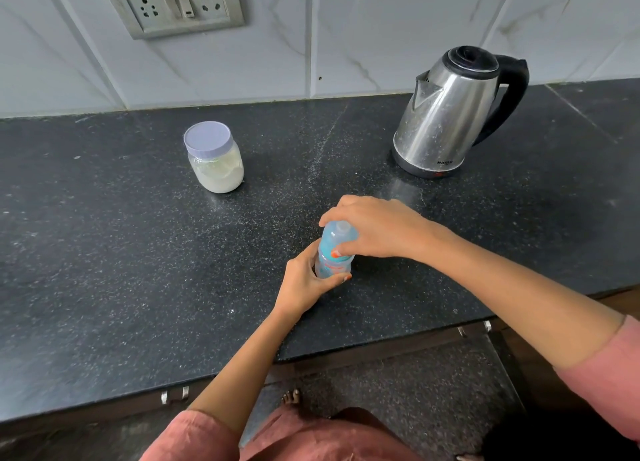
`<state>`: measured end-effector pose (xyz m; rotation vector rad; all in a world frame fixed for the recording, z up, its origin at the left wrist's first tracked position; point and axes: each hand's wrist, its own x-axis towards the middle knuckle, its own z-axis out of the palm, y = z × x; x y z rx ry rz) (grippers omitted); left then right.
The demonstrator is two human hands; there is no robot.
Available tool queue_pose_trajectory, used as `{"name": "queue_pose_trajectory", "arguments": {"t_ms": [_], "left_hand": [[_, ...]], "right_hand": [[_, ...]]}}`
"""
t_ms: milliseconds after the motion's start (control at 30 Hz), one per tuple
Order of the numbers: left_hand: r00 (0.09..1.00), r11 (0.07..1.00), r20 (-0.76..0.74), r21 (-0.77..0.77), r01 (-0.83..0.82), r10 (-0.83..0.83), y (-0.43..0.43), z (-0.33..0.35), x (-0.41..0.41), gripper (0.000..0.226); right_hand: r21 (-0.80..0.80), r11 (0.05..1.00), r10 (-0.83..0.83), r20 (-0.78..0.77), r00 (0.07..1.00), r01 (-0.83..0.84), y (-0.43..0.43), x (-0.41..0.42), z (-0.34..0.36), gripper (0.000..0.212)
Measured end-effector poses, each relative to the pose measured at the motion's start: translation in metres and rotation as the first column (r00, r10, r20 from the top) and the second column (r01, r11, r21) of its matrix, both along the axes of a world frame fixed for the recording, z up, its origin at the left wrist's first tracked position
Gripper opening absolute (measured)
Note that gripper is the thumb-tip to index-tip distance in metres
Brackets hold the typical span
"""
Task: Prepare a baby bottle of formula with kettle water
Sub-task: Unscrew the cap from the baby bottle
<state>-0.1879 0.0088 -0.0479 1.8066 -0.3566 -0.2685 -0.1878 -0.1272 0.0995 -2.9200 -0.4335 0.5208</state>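
Observation:
A clear baby bottle (333, 253) with blue print and a clear cap stands upright on the black granite counter (138, 253), near the middle. My left hand (308, 284) grips its lower body from the left. My right hand (374, 228) wraps over its cap from above and the right, thumb on the front. A steel electric kettle (446, 114) with a black lid and handle stands at the back right, lid closed. A clear jar of white formula powder (216, 159) with a pale purple lid sits at the back left.
A white tiled wall runs behind the counter, with a socket and switch plate (180, 3) at the upper left. The counter's front edge runs just below my forearms, with cabinet handles (175, 396) under it and speckled floor below.

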Motion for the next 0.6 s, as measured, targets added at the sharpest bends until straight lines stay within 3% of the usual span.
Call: {"name": "queue_pose_trajectory", "arguments": {"t_ms": [233,433,600], "left_hand": [[1.0,1.0,-0.008,0.018,-0.025,0.026,-0.001,0.0,0.0,0.052],[1.0,1.0,-0.001,0.005,-0.01,0.01,0.0,-0.002,0.0,0.051],[1.0,1.0,0.003,0.002,-0.014,0.014,-0.001,-0.002,-0.001,0.055]], "right_hand": [[0.188,0.976,0.135,-0.132,0.982,-0.109,0.002,0.005,-0.003,0.047],[0.034,0.999,-0.021,0.041,0.999,0.02,-0.003,0.002,-0.006,0.053],[0.268,0.963,-0.024,-0.033,0.999,0.032,-0.011,0.005,-0.008,0.054]]}}
